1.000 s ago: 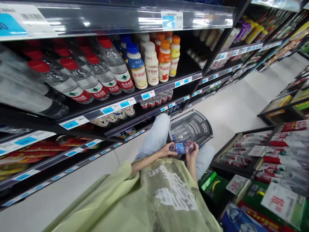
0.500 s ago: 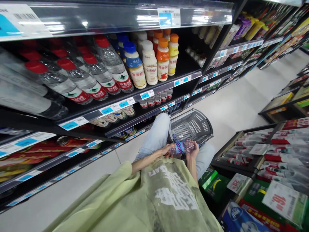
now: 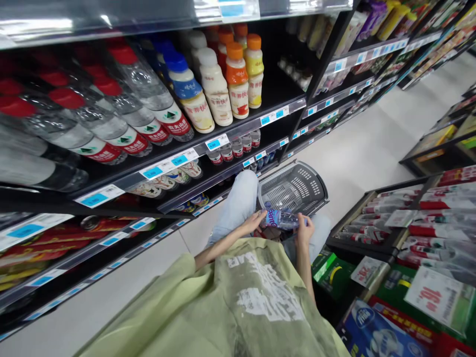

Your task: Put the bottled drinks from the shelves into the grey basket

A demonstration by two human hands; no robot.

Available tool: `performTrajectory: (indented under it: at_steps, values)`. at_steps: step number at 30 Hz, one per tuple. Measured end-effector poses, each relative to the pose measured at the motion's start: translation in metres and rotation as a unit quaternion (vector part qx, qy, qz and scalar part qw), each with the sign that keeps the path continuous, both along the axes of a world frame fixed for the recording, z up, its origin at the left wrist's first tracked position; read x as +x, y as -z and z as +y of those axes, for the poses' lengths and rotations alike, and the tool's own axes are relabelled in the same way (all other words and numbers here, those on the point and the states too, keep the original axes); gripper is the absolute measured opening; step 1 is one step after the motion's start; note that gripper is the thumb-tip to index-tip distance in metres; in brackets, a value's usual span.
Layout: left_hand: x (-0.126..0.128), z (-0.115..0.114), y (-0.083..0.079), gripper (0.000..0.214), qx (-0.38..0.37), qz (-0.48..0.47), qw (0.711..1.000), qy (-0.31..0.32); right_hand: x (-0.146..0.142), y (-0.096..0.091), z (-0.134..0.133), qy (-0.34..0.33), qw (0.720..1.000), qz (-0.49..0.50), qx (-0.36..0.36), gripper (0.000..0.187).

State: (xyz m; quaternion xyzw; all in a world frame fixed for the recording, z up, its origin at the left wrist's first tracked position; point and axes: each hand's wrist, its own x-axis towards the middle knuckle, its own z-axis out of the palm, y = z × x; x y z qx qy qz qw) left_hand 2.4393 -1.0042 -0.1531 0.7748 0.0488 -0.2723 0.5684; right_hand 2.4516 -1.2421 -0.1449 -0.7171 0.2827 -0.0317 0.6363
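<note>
Clear plastic water bottle with a blue label [image 3: 279, 218] lies sideways between both hands, just above the near rim of the grey slotted plastic shopping basket [image 3: 297, 184], whose perforated floor is in plain view; the left hand [image 3: 254, 221] wraps its fingers round one end; the right hand [image 3: 305, 231] clasps the other; alongside, the black metal shelf [image 3: 280, 94] carries red-capped water bottles [image 3: 130, 106] and cream milk-drink bottles [image 3: 215, 91]

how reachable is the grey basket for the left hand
Probably yes: the basket lies open just past the left hand, nothing between, though it and the right hand hold the water bottle.
</note>
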Motion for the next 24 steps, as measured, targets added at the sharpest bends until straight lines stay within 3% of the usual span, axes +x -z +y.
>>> performTrajectory:
  at_steps: [3,6,9,13,16,24]
  values:
    - [0.024,0.017,-0.011,0.030,0.083,-0.169,0.981,0.040,0.019,-0.016,-0.019,-0.017,0.988,-0.058,-0.144,0.055]
    - [0.067,0.040,-0.015,0.027,0.202,-0.298,0.931,0.068,0.043,-0.024,-0.034,-0.109,0.953,-0.096,-0.265,0.042]
    - [0.119,0.070,-0.015,0.031,0.292,-0.326,0.895,0.093,0.067,-0.016,-0.047,-0.159,0.936,-0.091,-0.301,0.036]
    - [0.168,0.100,-0.009,0.025,0.320,-0.295,0.877,0.204,0.097,0.008,-0.062,-0.168,0.936,-0.031,-0.307,0.037]
    - [0.180,0.104,-0.004,0.023,0.348,-0.288,0.871,0.194,0.119,0.030,-0.066,-0.205,0.920,0.020,-0.332,0.035]
    - [0.176,0.086,-0.006,0.032,0.378,-0.272,0.873,0.141,0.172,0.099,-0.064,-0.264,0.857,0.141,-0.419,0.029]
